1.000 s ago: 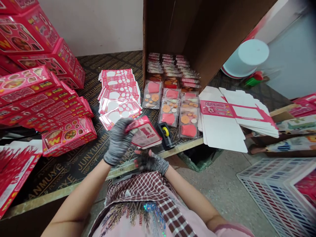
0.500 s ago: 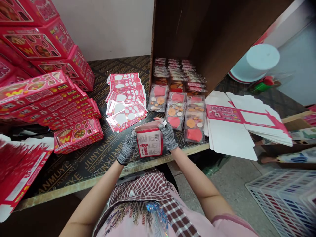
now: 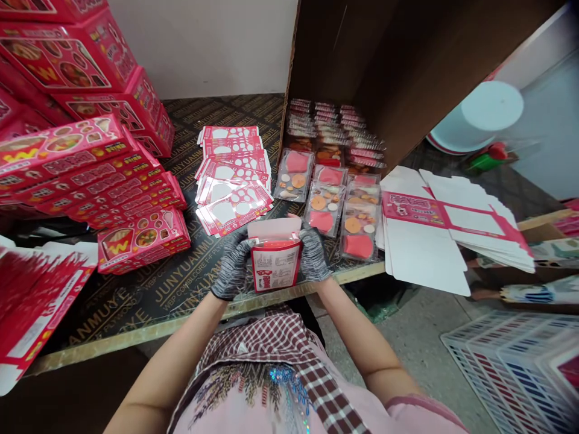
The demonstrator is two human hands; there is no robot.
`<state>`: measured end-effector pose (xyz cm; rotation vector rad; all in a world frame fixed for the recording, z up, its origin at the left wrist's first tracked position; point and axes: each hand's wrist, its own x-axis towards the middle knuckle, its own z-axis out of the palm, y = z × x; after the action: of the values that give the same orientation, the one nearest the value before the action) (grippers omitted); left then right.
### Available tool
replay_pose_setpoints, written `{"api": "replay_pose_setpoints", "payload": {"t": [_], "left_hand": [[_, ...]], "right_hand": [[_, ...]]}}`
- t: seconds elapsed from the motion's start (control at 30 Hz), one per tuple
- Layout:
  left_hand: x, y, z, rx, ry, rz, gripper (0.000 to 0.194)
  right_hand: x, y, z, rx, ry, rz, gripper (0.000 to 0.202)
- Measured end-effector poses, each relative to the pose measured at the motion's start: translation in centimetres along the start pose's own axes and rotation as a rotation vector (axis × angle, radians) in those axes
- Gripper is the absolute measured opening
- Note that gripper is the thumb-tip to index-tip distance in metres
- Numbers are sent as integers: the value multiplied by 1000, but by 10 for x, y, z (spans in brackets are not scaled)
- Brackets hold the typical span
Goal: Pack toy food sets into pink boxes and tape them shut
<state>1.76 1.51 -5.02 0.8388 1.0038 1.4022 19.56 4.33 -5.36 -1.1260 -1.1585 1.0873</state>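
A small red-and-white printed carton stands near the table's front edge with its top flap raised. My left hand, in a grey knit glove, grips the carton's left side. On the opposite side my gloved right hand is closed around the carton's edge near the top. Something reddish shows inside the carton mouth, too little of it to name. Just behind lie flat printed window cards in an overlapping pile. Clear packs of play-food pieces lie in rows behind my right hand.
Finished pink boxes are stacked high on the left, with red flattened cartons in front. Unfolded white-and-pink cartons overhang the table's right edge. A large brown cardboard box stands open at the back. White plastic crates sit lower right.
The carton's top flap now stands up, with the opening showing below it. Both hands stay on the carton's sides, and their fingers have shifted slightly. The view has moved a little.
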Motion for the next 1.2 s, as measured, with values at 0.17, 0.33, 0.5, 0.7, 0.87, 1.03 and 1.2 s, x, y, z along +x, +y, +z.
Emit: {"api": "replay_pose_setpoints", "payload": {"t": [0.17,0.33,0.5,0.7,0.87,1.03,1.2], "left_hand": [[-11,40,-8,280,-26,152,26],[-17,54,-8,533,-93,256,25],[-11,58,-9,614,-130,219,26],[-29,57,-15,871,-274,572,11],[-38,43,-5,1148,-323,804,11],[-28,33,15,1200,-411,860,35],[-20,26,13,1204,-415,815,36]], "right_hand": [[-7,-15,-2,215,76,57,11],[-24,-13,3,174,93,-119,23],[-15,-17,-8,-69,57,-188,14],[-7,-31,-28,-122,-160,-113,24],[-36,-32,-48,-164,-283,-197,28],[-50,-11,-100,-373,85,-304,38],[-59,38,-150,-711,189,-18,20]]}}
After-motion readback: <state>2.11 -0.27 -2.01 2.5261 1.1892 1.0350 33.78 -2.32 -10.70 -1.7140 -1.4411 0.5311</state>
